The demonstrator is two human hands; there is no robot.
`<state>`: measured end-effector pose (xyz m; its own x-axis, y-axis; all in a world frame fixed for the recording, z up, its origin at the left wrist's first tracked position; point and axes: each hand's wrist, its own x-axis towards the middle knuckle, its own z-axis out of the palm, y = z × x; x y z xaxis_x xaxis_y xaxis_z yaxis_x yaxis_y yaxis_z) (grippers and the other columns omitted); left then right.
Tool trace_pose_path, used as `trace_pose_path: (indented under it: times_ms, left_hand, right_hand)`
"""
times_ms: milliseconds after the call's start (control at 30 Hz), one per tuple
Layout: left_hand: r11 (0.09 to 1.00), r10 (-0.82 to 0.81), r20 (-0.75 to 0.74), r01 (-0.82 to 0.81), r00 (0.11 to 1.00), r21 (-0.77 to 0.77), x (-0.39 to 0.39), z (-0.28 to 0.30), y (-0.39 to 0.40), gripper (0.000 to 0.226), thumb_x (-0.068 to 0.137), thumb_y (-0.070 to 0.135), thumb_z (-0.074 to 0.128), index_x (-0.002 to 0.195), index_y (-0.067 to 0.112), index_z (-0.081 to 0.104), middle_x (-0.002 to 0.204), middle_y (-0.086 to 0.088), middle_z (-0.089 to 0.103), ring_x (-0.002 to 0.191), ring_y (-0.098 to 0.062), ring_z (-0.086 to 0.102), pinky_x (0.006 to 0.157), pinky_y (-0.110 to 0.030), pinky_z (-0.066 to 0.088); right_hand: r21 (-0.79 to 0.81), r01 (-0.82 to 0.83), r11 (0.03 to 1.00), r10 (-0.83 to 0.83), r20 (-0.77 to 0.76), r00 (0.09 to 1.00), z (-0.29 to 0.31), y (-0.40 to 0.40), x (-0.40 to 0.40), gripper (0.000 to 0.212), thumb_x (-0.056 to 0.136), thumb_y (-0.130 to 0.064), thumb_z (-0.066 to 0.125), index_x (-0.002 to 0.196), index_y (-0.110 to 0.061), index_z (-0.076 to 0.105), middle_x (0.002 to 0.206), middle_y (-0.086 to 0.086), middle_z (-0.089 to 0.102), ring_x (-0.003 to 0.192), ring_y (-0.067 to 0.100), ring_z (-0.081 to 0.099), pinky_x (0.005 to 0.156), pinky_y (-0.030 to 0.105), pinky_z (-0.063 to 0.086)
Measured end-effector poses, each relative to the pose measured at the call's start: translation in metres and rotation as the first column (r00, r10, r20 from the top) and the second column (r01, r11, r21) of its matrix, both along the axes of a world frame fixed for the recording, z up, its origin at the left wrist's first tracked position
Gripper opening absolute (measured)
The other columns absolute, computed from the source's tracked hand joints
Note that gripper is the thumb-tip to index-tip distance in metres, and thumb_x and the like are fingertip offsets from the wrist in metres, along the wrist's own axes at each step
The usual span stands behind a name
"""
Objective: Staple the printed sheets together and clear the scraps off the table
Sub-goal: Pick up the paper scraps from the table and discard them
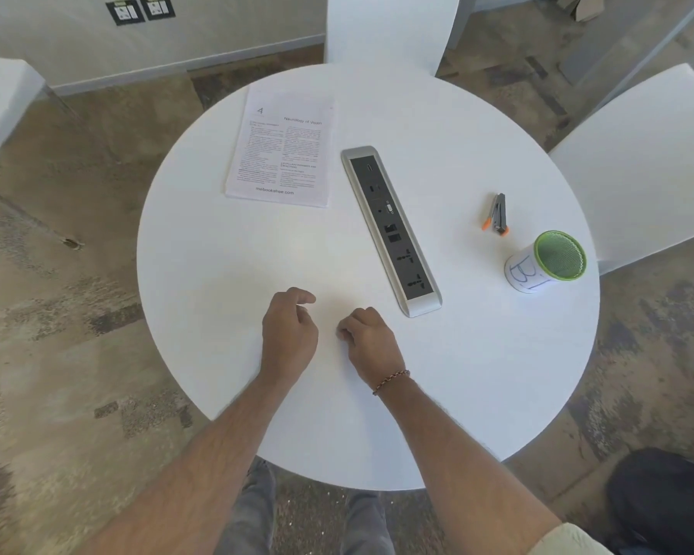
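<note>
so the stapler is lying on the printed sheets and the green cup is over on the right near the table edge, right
Not quite. The head view shows the stapler lying on the bare table, on the right side of the power strip, well apart from the printed sheets, which sit on the left side of it. The green cup is indeed on the right near the table edge.

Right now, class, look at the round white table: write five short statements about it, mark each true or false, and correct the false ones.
1. The stack of printed sheets lies left of the grey socket strip. True.
2. The grey stapler with orange tips lies on the sheets. False: it lies on the round white table, right of the strip.
3. The green mesh cup stands near the stapler. True.
4. The right hand holds the stapler. False: it holds nothing visible.
5. The left hand presses the sheets. False: it is far from them.
</note>
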<state>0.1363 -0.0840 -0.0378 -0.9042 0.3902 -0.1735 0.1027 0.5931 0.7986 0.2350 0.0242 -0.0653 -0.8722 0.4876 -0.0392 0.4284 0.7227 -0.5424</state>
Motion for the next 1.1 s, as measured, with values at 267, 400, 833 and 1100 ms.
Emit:
trace_pose_path:
  times_ms: [267, 400, 833, 1100]
  left_hand:
    - [1.0, -0.003, 0.007, 0.003, 1.0, 0.002, 0.001, 0.001, 0.005, 0.038, 0.094, -0.012, 0.04, 0.112, 0.005, 0.069, 0.117, -0.009, 0.067, 0.1, -0.012, 0.058, 0.082, -0.011, 0.037]
    - [1.0, 0.001, 0.017, -0.001, 1.0, 0.0, 0.001, 0.0, 0.005, 0.039, 0.094, -0.011, 0.039, 0.113, 0.006, 0.069, 0.118, -0.009, 0.067, 0.101, -0.014, 0.06, 0.085, -0.016, 0.04]
    - [1.0, 0.009, 0.004, -0.009, 1.0, -0.004, -0.002, -0.001, 0.005, 0.034, 0.095, -0.007, 0.044, 0.111, 0.008, 0.069, 0.117, -0.007, 0.066, 0.098, -0.014, 0.06, 0.084, -0.016, 0.039]
    - [1.0, -0.009, 0.024, 0.009, 1.0, 0.001, 0.002, 0.0, 0.009, 0.033, 0.096, -0.006, 0.044, 0.112, 0.01, 0.068, 0.118, -0.004, 0.065, 0.099, -0.012, 0.059, 0.084, -0.02, 0.04]
  right_hand:
    - [0.13, -0.08, 0.988, 0.071, 0.072, 0.995, 0.0, -0.005, 0.003, 0.03, 0.059, 0.025, 0.053, 0.075, 0.0, 0.06, 0.075, 0.016, 0.057, 0.067, 0.032, 0.05, 0.059, 0.041, 0.045]
    - [0.174, -0.126, 0.977, 0.097, 0.163, 0.982, 0.002, -0.007, 0.002, 0.033, 0.06, 0.021, 0.047, 0.082, 0.0, 0.06, 0.083, 0.018, 0.056, 0.074, 0.034, 0.051, 0.067, 0.044, 0.046]
    - [-0.252, 0.237, 0.938, -0.239, 0.024, 0.971, 0.005, 0.008, 0.017, 0.015, 0.087, 0.006, 0.049, 0.089, -0.005, 0.059, 0.08, 0.009, 0.064, 0.077, 0.031, 0.057, 0.066, 0.042, 0.05]
    - [-0.157, 0.15, 0.976, -0.134, 0.11, 0.985, 0.002, -0.007, 0.007, 0.021, 0.09, 0.002, 0.055, 0.094, -0.003, 0.075, 0.087, 0.014, 0.067, 0.087, 0.031, 0.058, 0.075, 0.038, 0.048]
